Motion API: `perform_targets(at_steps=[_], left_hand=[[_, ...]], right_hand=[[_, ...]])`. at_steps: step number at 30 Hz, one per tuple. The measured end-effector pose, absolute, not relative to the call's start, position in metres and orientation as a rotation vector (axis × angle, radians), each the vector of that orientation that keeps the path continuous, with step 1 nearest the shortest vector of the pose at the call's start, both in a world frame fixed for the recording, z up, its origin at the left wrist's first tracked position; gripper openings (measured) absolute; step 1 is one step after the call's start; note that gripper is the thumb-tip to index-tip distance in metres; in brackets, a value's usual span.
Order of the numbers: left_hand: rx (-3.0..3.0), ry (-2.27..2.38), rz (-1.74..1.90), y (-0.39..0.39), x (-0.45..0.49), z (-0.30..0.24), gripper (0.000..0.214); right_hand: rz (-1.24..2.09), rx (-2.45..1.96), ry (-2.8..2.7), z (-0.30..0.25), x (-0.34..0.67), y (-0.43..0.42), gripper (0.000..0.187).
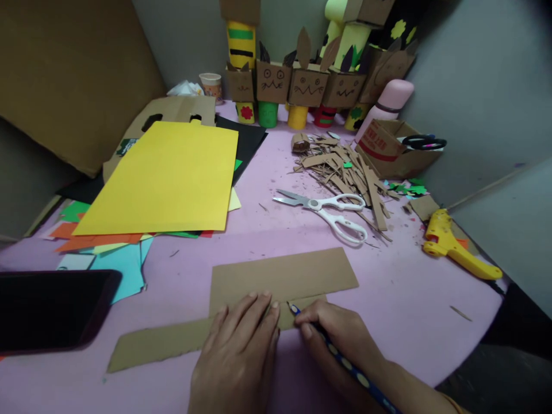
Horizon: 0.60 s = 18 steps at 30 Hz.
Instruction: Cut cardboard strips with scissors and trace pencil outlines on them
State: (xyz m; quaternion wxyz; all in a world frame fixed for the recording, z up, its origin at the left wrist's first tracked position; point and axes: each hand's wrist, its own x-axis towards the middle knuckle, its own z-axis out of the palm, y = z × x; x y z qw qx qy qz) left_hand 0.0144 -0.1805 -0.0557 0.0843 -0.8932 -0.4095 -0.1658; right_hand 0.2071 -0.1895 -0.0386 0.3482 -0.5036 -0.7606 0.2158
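My left hand (239, 353) lies flat, fingers stretched out, pressing on a long cardboard strip (159, 342) near the front edge of the pink table (409, 305). A wider cardboard rectangle (282, 276) lies just behind and partly over the strip. My right hand (340, 336) is closed round a blue pencil with yellow dots (345, 362). The pencil tip touches the cardboard right beside my left fingertips.
White-handled scissors (330, 210) lie open mid-table beside a heap of cardboard scraps (349, 169). A yellow glue gun (455, 244) is at right. Coloured paper sheets (166, 178) are stacked at left, a dark tablet (52, 307) in front of them. Cardboard figures (308, 80) line the back.
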Motion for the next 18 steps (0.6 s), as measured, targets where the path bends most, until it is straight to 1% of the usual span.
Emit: perform_targets(at_steps=[7, 11, 18], left_hand=[[-2.674, -1.225, -0.488, -0.1828, 0.013, -0.0579, 0.034], [-2.662, -1.212, -0.512, -0.1835, 0.0129, -0.0597, 0.035], [-2.657, -1.215, -0.491, -0.1837, 0.0125, -0.0574, 0.035]], right_hand=[[0.446, -1.37, -1.947, -0.0365, 0.1994, -0.1863, 0.02], [0.447, -1.348, -2.007, -0.0359, 0.1981, -0.1868, 0.021], [0.524, -1.351, -1.934, -0.0403, 0.2022, -0.19, 0.02]])
